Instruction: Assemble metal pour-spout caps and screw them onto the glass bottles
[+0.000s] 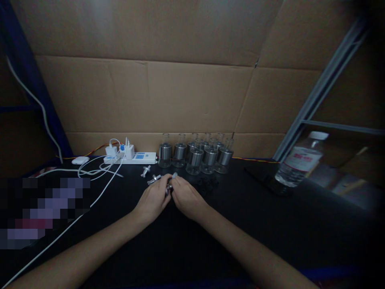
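Observation:
My left hand and my right hand meet over the middle of the black table. Their fingers are closed together on a small shiny metal fitting, mostly hidden by the fingers. A pale, whitish tip sticks up between the fingertips; I cannot tell whether it belongs to the fitting. Just beyond my left hand lie two loose silver fittings, one metal piece close to the fingers and another metal piece farther back. Several small black rings lie to the right of my right hand.
Several glass bottles with metal sleeves stand behind the hands. A white power strip with chargers and trailing white cables is at left. A water bottle stands at right near a dark flat object. Cardboard backs the table.

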Demonstrator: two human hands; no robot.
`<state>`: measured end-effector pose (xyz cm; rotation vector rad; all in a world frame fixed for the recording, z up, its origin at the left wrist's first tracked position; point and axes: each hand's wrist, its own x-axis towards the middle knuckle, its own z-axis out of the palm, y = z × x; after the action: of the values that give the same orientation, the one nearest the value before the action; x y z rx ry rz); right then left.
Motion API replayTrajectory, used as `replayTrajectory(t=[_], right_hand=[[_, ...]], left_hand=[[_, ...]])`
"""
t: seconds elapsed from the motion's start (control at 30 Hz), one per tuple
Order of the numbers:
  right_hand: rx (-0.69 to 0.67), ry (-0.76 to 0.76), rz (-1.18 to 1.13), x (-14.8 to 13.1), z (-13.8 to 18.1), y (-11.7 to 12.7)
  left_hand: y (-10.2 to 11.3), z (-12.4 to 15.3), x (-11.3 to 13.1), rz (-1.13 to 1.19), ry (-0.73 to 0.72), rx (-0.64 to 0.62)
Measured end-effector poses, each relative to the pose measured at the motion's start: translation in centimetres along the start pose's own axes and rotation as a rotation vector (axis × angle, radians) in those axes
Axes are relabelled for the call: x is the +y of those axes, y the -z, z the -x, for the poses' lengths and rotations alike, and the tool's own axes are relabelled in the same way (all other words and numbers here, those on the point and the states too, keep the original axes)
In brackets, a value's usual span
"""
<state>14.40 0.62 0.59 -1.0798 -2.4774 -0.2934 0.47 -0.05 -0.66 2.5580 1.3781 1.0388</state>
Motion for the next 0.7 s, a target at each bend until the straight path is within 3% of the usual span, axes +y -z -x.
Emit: replayTrajectory(t=[0.3,0.47,0.7], right_hand=[[0.134,-0.194,-0.154,4.5,-0.1,1.5],[0.091,-0.283,-0.183,5.4,0.2,1.5],[0.090,-0.158,-0.184,4.4,0.0,1.4]], left_hand=[[0.1,-0.3,-0.4,0.186,0.105,0.022],[0.3,-0.2,-0.2,0.224,0.095,0.017],[0.3,-0.3,-0.2,0.237,0.081,0.015]])
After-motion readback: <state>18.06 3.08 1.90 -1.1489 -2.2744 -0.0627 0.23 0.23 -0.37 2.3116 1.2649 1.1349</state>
